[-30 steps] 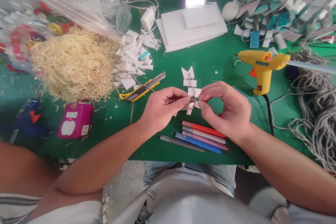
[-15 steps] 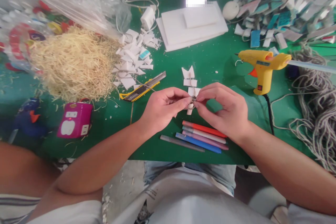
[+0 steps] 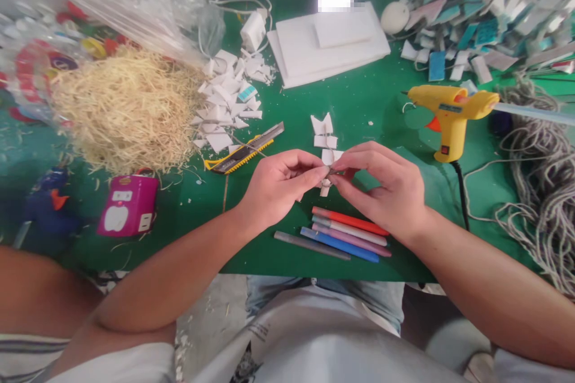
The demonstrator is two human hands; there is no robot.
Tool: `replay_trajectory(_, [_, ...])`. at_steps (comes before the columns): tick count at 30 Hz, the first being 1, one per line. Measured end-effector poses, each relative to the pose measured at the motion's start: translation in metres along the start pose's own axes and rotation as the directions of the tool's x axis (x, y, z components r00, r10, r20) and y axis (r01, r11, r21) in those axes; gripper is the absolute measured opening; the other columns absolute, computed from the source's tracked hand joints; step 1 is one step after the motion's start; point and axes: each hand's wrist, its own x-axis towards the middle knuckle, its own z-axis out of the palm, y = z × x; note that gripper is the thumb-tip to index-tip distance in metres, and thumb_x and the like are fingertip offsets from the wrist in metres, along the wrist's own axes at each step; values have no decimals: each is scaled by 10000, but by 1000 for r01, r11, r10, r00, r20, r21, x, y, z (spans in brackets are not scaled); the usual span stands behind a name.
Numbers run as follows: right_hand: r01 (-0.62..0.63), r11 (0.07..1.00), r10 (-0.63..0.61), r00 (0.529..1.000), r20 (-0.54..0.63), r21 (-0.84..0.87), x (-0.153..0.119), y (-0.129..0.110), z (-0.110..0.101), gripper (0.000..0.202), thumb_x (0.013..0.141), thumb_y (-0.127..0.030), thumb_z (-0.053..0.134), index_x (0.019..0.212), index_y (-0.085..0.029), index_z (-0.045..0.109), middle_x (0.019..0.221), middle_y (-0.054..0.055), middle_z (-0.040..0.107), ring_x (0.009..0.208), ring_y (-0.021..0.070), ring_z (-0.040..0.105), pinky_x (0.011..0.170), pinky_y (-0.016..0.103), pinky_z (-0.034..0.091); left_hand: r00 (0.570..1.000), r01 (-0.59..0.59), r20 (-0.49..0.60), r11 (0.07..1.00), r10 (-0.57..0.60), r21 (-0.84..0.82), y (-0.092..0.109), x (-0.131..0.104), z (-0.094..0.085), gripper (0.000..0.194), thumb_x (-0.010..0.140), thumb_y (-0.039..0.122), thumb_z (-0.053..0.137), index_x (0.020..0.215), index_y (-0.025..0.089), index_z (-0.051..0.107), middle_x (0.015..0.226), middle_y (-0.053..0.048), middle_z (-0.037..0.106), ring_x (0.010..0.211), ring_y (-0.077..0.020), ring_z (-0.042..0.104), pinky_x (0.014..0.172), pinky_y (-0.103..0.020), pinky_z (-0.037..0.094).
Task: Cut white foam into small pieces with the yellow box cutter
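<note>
Head view: at the centre of the frame, your left hand [image 3: 281,185] pinches a bit of grey cord [image 3: 331,172], thumb against forefinger. Your right hand [image 3: 389,194] meets it there, fingertips narrowed on the same cord, mostly hidden. White cut pieces [image 3: 322,126] lie just above and beneath your fingertips. Pens [image 3: 340,245] sit lower centre; cutter [image 3: 245,149], left of centre; yellow glue gun [image 3: 450,111], right.
</note>
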Motion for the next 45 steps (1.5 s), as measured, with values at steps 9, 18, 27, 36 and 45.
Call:
replay_trajectory(9, [-15,1000,14,1000,-21,-17,0,1,-1,94,900,-156,691,900,-249,681,851,10,754,724,142,699,643,282,590,1000,-15,-17,1000,15,1,-3,0,-1,209,813,371,824,860,174,775,683,-5,710,504,-77,541,468,-201,453])
replay_trajectory(18, [-140,990,137,986,-94,-24,0,-2,-2,105,893,-160,666,860,-255,636,814,0,728,731,162,684,663,321,577,998,-61,-22,991,64,117,-3,0,-2,216,827,396,803,805,183,778,678,-13,706,550,-98,564,478,-204,429])
replay_trajectory(27, [-265,956,280,952,-124,124,-3,2,0,88,914,-230,655,1001,-238,641,930,23,746,707,140,679,690,307,604,991,-111,-59,982,122,155,-2,-1,-2,198,847,386,801,834,190,782,756,-28,745,642,-127,634,578,-228,494])
replay_trajectory(36, [-175,979,172,984,33,106,-4,4,2,531,887,-192,657,1403,-266,561,1132,52,754,753,145,708,744,315,645,975,-217,1,958,221,188,-4,-1,-4,59,861,252,763,826,216,794,734,-1,700,633,-116,610,586,-238,472])
replay_trajectory(45, [-272,948,268,962,46,164,-4,10,2,452,920,-213,626,1369,-248,595,1141,61,756,793,149,723,752,310,641,977,-205,-30,964,213,170,-3,-1,-3,140,871,331,777,803,210,779,728,-9,681,631,-118,583,581,-241,465])
